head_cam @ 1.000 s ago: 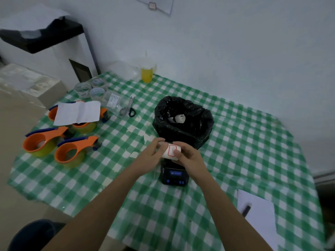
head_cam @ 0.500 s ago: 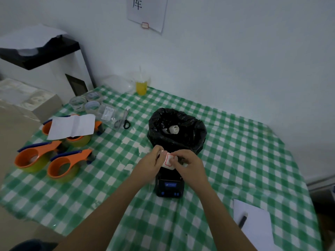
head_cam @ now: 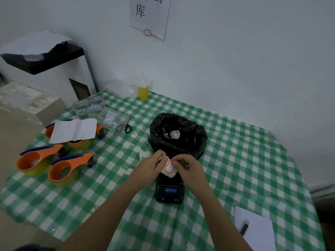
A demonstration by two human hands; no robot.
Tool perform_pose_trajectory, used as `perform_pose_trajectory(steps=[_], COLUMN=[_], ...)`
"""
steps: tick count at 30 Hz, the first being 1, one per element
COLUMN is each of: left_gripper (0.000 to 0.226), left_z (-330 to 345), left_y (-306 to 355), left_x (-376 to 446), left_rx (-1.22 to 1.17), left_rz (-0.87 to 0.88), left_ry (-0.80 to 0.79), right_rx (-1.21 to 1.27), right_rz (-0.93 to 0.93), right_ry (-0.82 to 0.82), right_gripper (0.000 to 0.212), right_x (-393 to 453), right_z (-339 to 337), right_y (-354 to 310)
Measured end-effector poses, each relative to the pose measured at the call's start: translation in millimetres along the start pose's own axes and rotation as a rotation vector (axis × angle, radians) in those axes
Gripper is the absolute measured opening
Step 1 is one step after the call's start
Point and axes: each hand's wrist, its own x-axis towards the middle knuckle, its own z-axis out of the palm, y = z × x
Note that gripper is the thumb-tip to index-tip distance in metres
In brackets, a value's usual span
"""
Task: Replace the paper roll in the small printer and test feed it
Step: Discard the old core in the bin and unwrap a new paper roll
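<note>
Both hands meet just above the printer [head_cam: 169, 191], pinching a small white roll [head_cam: 169, 169] with red-bordered labels. The left hand [head_cam: 151, 164] has its fingers curled round the roll's left side; the right hand [head_cam: 188, 167] is closed on its right edge, thumb and forefinger seemingly picking at the loose end. The roll hangs between them, directly over the printer's open top, not yet seated.

Risks, as I judge them: the free end may tear or peel a label if the right hand pulls too hard. The roll could slip from so light a pinch and drop askew into the bay, or roll away toward the bin [head_cam: 178, 134] just beyond the hands. Dropped in with the end facing the wrong way, it would likely misfeed. I cannot tell which way the end lies.
</note>
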Motion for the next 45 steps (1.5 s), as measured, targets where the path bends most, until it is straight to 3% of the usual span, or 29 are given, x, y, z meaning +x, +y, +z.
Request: perform_pose_trajectory(steps=[10,18,26,31,38,45], left_gripper=[0.026,0.030,0.033,0.038,0.038,0.044], left_z=[1,0,-4,-6,-9,-10], left_y=[0,1,1,-1,-1,1], left_x=[0,2,3,3,3,3], left_rx=[-0.022,-0.177,-0.195,-0.211,-0.228,-0.229], left_rz=[-0.011,-0.081,-0.095,-0.120,-0.140,-0.140], left_ry=[-0.068,-0.096,-0.101,-0.097,-0.097,-0.102], right_rx=[-0.144,-0.018,-0.018,-0.057,-0.152,-0.248], right_rz=[-0.081,-0.090,-0.083,-0.124,-0.202,-0.303], right_ry=[-0.020,0.038,-0.054,-0.016,-0.008,0.003], right_gripper=[0.031,0.026,0.018,0.034,0.039,0.016], right_x=[-4,-9,-5,-4,-3,-5], right_z=[-4,1,-6,-3,-3,-6], right_y=[-8,-6,-12,-14,-16,-13])
